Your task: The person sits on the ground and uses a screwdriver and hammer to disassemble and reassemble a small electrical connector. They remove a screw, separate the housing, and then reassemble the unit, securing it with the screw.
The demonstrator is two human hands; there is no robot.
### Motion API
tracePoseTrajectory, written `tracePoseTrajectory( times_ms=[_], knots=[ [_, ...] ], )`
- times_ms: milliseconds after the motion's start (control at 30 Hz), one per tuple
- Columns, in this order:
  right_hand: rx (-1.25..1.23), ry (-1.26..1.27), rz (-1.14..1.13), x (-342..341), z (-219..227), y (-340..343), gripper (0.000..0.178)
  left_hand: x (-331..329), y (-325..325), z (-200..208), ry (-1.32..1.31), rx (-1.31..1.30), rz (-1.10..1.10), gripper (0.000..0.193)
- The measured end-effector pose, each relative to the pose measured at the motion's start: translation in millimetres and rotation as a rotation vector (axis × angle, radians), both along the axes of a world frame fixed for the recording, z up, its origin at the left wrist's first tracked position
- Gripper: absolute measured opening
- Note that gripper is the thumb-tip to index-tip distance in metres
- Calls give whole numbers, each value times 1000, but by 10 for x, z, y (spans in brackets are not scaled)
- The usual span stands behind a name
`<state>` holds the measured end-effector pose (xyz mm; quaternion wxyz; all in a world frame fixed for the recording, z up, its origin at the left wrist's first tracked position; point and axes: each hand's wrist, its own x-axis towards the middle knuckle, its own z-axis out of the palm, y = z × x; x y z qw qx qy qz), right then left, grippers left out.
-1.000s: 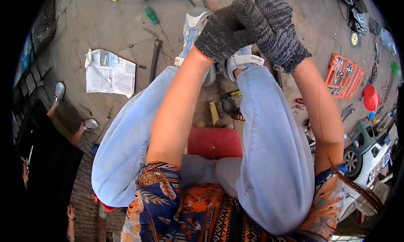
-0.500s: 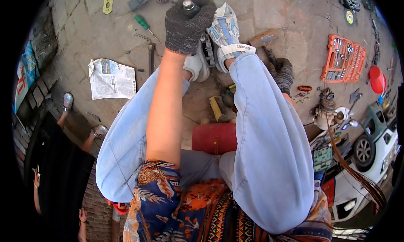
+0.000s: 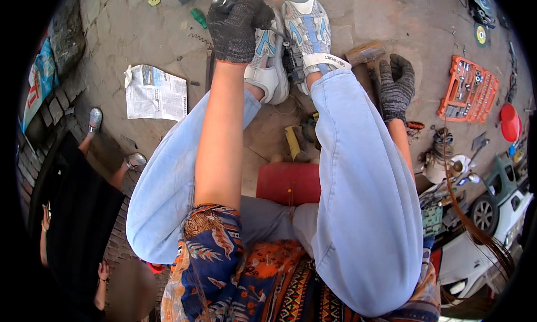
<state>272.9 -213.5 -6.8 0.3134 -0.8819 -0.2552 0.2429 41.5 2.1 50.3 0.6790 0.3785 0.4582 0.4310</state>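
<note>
My left hand [image 3: 234,34], in a dark grey knit glove, is closed around a tool with a round shiny metal end [image 3: 222,4] sticking out at the top. The rest of that tool is hidden by the glove. Between my two sneakers [image 3: 309,34] sits a dark metal part [image 3: 293,60], just right of and below this hand. My right hand [image 3: 397,88], gloved alike, hovers outside my right knee with thumb and fingers apart and nothing in them. Beside it on the ground lies a hammer-like tool with a brownish block head [image 3: 364,53] and a dark handle [image 3: 373,82].
A green-handled screwdriver [image 3: 198,18] and a newspaper sheet [image 3: 156,92] lie to the left. On the right are an orange socket set case [image 3: 467,90], a red bowl [image 3: 509,123] and a parked white car [image 3: 486,260]. Another person in black [image 3: 84,215] stands at far left.
My right hand has moved up and outward, away from the hammer-like tool, and its fingers have spread. My left hand has shifted slightly up and left, still gripping its tool.
</note>
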Motion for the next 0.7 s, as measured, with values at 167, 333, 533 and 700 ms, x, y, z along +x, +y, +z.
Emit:
tracePoseTrajectory(
  times_ms=[167,333,533,700],
  knots=[
    [-108,546,748,-322,591,1067,24,-91,-1,26,2,11,20,12],
    [-355,59,1278,-783,585,1306,29,-101,28,55,57,-44,-7,11],
    [-414,-141,1425,-974,567,1350,28,-150,19,51,10,-105,-3,7],
    [-353,4,1420,-984,421,1262,25,-224,36,4,-91,-69,-6,10]
  ],
)
